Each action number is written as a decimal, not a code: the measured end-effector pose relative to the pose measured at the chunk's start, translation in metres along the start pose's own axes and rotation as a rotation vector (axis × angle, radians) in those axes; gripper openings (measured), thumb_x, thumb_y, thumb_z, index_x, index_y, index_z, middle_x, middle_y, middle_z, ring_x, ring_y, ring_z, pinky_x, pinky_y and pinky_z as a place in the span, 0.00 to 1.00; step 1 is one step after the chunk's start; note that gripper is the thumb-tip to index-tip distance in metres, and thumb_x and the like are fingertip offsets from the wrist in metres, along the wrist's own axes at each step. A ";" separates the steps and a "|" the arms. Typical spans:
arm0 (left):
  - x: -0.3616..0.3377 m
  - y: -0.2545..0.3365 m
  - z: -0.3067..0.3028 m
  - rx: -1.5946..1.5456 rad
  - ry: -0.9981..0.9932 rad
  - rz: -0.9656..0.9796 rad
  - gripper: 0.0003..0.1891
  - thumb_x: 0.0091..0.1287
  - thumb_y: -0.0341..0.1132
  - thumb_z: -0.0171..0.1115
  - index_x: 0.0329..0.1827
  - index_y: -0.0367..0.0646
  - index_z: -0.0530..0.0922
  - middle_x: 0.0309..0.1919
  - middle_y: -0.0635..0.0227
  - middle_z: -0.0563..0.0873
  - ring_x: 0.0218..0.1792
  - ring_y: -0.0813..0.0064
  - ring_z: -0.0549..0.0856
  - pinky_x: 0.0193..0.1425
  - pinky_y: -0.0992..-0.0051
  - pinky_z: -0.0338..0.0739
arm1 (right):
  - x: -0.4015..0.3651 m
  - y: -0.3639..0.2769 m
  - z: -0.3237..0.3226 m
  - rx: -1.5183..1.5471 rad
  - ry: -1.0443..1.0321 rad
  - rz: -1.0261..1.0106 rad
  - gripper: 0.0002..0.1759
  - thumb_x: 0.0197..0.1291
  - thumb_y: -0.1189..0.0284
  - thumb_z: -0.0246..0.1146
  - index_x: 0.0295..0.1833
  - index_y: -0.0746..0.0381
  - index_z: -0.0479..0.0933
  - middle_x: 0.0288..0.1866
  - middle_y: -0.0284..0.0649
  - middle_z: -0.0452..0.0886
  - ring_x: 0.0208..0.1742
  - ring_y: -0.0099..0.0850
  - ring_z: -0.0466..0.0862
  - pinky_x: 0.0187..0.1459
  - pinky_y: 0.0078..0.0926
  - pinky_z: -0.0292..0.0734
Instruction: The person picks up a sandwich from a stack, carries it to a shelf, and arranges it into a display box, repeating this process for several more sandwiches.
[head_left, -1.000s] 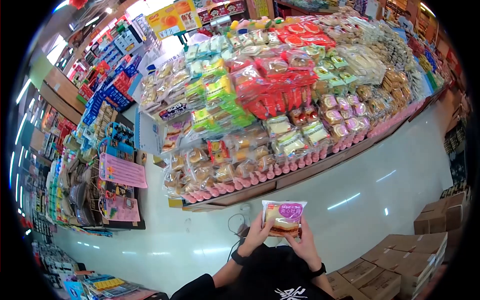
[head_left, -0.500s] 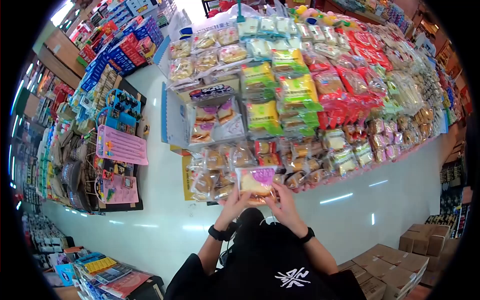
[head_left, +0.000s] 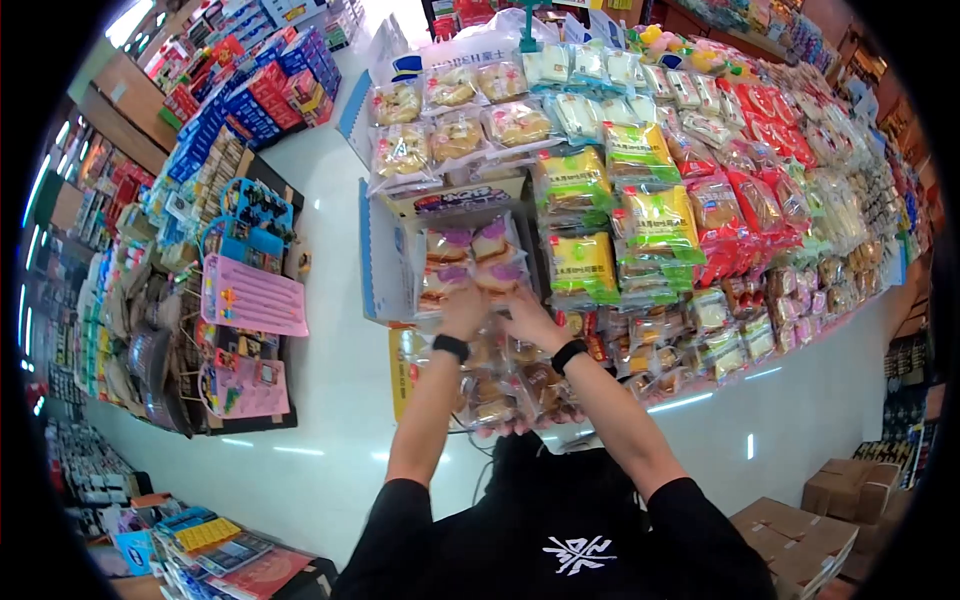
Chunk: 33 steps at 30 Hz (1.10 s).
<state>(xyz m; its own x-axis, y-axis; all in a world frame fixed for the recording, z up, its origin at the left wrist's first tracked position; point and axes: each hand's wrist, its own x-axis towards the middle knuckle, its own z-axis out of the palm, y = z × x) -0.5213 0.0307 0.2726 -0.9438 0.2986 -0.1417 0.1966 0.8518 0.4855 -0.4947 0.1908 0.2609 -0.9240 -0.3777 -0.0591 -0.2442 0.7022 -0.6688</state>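
Note:
A wrapped bread slice with a purple label (head_left: 502, 276) lies in the lower right of an open blue-and-white box (head_left: 385, 255). My left hand (head_left: 464, 312) is at its near left edge, and my right hand (head_left: 522, 318) is at its near right side. The fingers of both hands close on its near edge, though the fingertips are partly hidden. Several matching wrapped slices (head_left: 447, 243) lie in the same box, one right beside my left hand. Below my wrists sit clear-wrapped brown buns (head_left: 490, 395).
Yellow-green bread packs (head_left: 580, 265) stand stacked right of the box, with red packs (head_left: 720, 215) farther over. Wrapped round pastries (head_left: 458, 135) fill the row behind. A rack with pink trays (head_left: 255, 295) is across the aisle at left; cardboard boxes (head_left: 790, 540) are at lower right.
Both hands have moved forward from near my body into the box, carrying the wrapped bread slice. It now lies in the lower-right spot beside the other slices. The view has shifted left.

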 end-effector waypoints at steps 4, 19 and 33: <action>0.001 -0.015 0.051 0.355 0.253 -0.042 0.21 0.69 0.47 0.46 0.53 0.39 0.76 0.47 0.51 0.83 0.51 0.50 0.80 0.57 0.50 0.68 | -0.014 -0.005 0.007 -0.066 0.007 0.195 0.40 0.57 0.60 0.62 0.70 0.68 0.57 0.73 0.56 0.56 0.71 0.52 0.62 0.68 0.65 0.49; 0.005 -0.013 0.033 0.123 0.038 -0.015 0.27 0.67 0.47 0.45 0.68 0.47 0.66 0.49 0.45 0.80 0.52 0.47 0.79 0.57 0.50 0.72 | -0.003 0.009 0.015 0.032 0.081 0.249 0.30 0.63 0.68 0.54 0.70 0.63 0.59 0.71 0.56 0.59 0.69 0.55 0.64 0.65 0.50 0.65; 0.004 -0.011 0.042 0.148 0.252 -0.137 0.25 0.59 0.45 0.61 0.56 0.39 0.71 0.48 0.43 0.77 0.48 0.44 0.80 0.50 0.54 0.76 | 0.016 -0.009 0.038 0.102 0.416 0.502 0.22 0.57 0.66 0.60 0.57 0.60 0.69 0.61 0.51 0.67 0.59 0.50 0.73 0.58 0.52 0.69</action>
<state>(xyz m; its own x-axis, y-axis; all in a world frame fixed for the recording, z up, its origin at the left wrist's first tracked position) -0.5159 0.0404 0.2299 -0.9966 0.0763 0.0304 0.0821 0.9355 0.3436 -0.4957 0.1555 0.2378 -0.9599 0.2602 -0.1040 0.2561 0.6640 -0.7025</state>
